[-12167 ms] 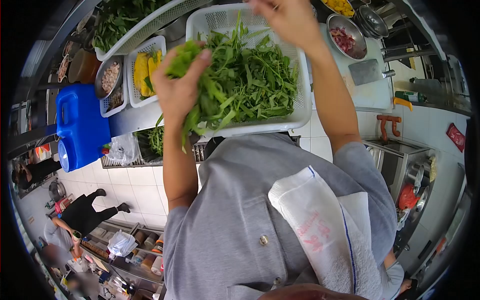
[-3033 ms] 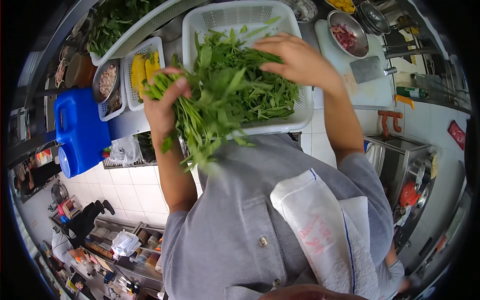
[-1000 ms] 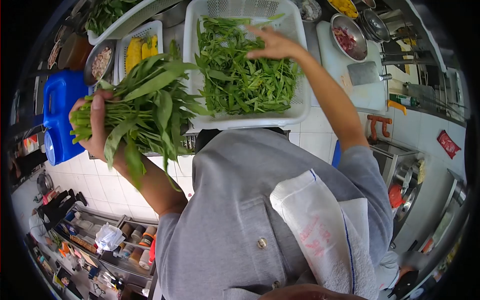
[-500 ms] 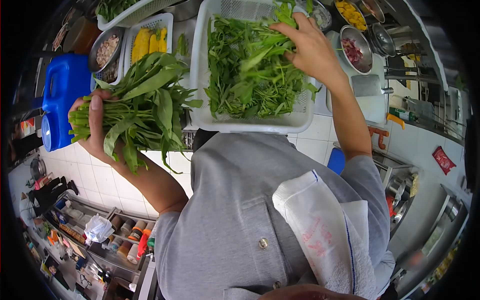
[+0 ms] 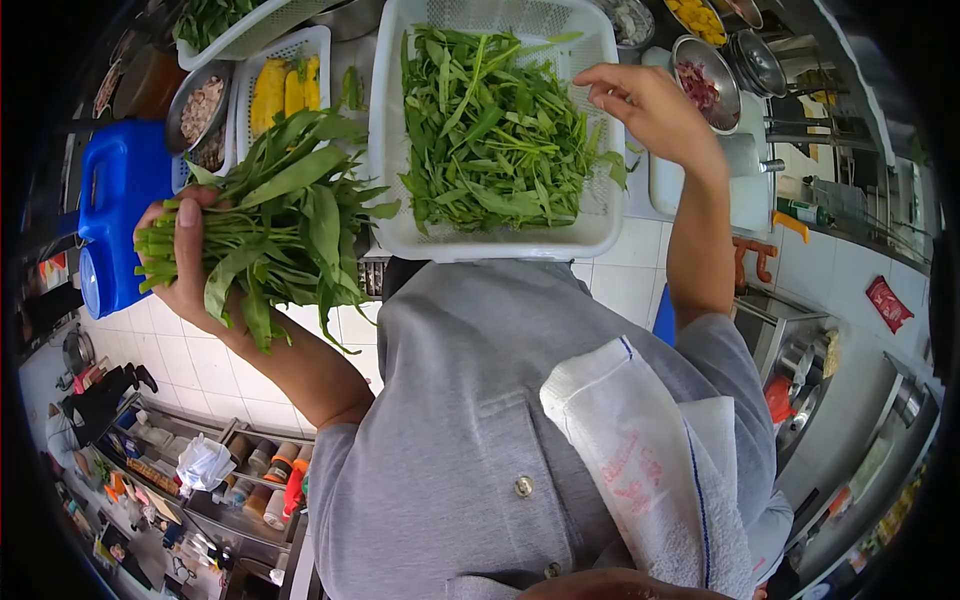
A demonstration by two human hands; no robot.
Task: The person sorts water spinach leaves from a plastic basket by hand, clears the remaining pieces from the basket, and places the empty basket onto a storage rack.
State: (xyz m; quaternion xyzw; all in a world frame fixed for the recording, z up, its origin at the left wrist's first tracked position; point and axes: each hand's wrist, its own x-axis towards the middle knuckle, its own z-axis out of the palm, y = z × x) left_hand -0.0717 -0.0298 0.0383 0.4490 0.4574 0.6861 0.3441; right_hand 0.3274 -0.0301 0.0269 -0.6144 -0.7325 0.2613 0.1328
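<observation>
My left hand (image 5: 187,255) is closed around the stems of a bunch of leafy greens (image 5: 285,215), whose leaves fan out to the right, left of the basket. Loose greens (image 5: 490,130) lie in a white perforated basket (image 5: 500,245) in front of my body. Over the basket's right side is my right hand (image 5: 645,105), its fingers slightly bent and apart, with nothing seen between them. A few leaves hang over the basket's right rim, below that hand.
A blue jug (image 5: 125,200), a bowl of chopped pieces (image 5: 203,108) and a small basket of yellow vegetables (image 5: 283,90) stand at the left. At the right are a bowl of reddish pieces (image 5: 705,85), a cleaver (image 5: 740,155) and a cutting board (image 5: 690,190). A person (image 5: 75,415) is far left.
Since half a second ago, my right hand has let go of the greens it held and moved slightly right. Earlier the left-hand bunch was over the basket's left side; now it is further left.
</observation>
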